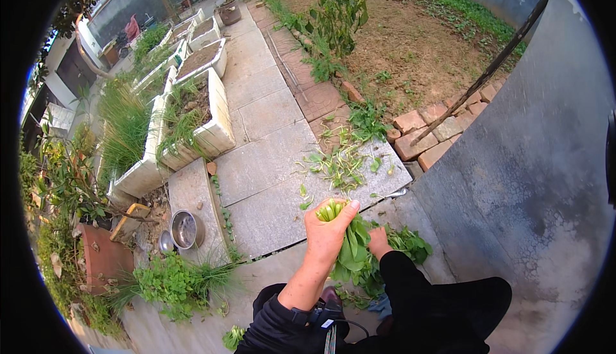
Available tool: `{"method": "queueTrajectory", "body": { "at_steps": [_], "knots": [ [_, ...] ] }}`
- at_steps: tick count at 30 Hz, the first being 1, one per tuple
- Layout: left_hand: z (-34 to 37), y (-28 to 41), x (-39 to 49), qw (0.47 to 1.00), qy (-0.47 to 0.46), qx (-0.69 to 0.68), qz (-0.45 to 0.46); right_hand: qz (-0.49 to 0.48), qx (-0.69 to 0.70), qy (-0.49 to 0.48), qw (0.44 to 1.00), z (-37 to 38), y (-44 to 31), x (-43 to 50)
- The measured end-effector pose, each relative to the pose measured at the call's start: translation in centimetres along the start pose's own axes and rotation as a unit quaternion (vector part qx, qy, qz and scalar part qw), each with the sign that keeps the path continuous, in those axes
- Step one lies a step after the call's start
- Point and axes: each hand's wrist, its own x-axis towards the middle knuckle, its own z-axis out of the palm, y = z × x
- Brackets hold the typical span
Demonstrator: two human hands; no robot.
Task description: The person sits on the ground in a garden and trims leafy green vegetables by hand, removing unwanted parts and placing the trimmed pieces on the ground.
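My left hand grips a bunch of leafy greens by its pale green stems, whose cut ends poke out above the fist. The leaves hang down on the right side of the fist. My right hand reaches into a pile of leafy greens on the ground; its fingers are partly hidden among the leaves, so I cannot see whether it holds any. Beyond my hands, discarded leaves and stems lie scattered on the paving slab. A small bundle of greens rests at the lower left.
White planter boxes with soil and grassy plants line the left. Metal bowls stand near a terracotta pot. A metal blade-like tool lies at the slab's edge. A wooden pole leans by stacked bricks and a grey wall.
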Motion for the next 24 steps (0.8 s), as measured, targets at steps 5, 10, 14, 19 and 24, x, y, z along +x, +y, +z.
{"method": "queueTrajectory", "body": {
  "at_steps": [5, 10, 14, 19, 24],
  "knots": [
    [-0.6, -0.3, 0.0, 1.0, -0.012, -0.012, -0.015, -0.056, -0.057, 0.036, 0.996, -4.5, 1.2, -0.9],
    [-0.6, 0.0, -0.2, 1.0, -0.011, -0.015, -0.002, -0.164, -0.098, 0.157, 0.969, -9.6, 2.7, -3.6],
    [-0.5, 0.3, -0.4, 1.0, -0.011, -0.021, 0.01, -0.102, -0.085, 0.039, 0.99, -11.9, 3.7, -5.0],
    [-0.7, 0.2, -0.2, 0.997, -0.038, -0.056, 0.026, 0.037, 0.003, 0.007, 0.999, -16.0, 5.4, -6.3],
    [-1.1, -0.3, 0.1, 0.997, -0.057, -0.046, 0.037, 0.028, 0.648, 0.084, 0.757, -26.0, 6.3, -7.7]
  ]
}}
